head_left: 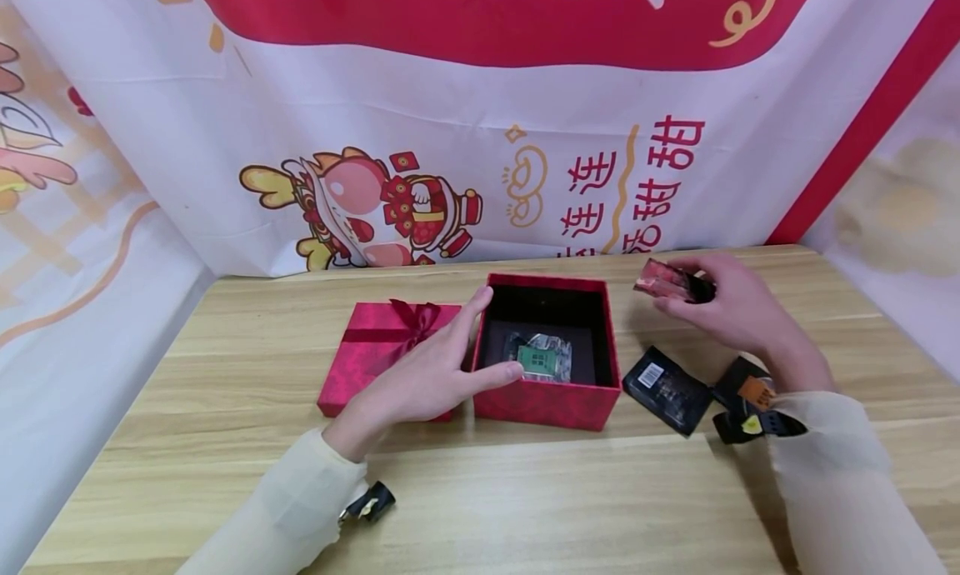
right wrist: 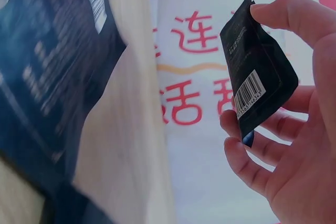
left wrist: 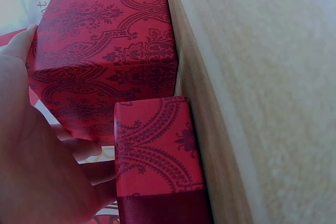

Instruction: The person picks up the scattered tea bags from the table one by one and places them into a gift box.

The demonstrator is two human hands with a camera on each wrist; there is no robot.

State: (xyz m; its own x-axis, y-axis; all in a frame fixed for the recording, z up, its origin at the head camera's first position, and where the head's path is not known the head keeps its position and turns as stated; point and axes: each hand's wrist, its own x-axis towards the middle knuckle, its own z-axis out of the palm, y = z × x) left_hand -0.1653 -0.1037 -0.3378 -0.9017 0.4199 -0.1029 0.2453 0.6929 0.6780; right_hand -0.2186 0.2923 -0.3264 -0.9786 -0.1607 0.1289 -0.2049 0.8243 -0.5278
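Observation:
A deep red patterned gift box (head_left: 545,406) stands uncovered, its inside black. In it lies a small clear packet with a green label (head_left: 538,360). My left hand (head_left: 427,375) rests at the box's left side, fingers and thumb extended along the rim. Beyond the box to the right, my right hand (head_left: 731,296) pinches a small packet (head_left: 663,281) above the table. That packet looks reddish in the head view; in the right wrist view its black side with a barcode (right wrist: 250,94) shows. The box lid (head_left: 358,350) with a dark red ribbon bow lies under my left forearm.
Right of the box lies a black packet with a barcode label (head_left: 667,390). Nearer my right sleeve is another dark packet with an orange patch (head_left: 756,392), partly hidden by the wrist strap. A printed white and red cloth (head_left: 525,100) hangs behind the wooden table (head_left: 525,492).

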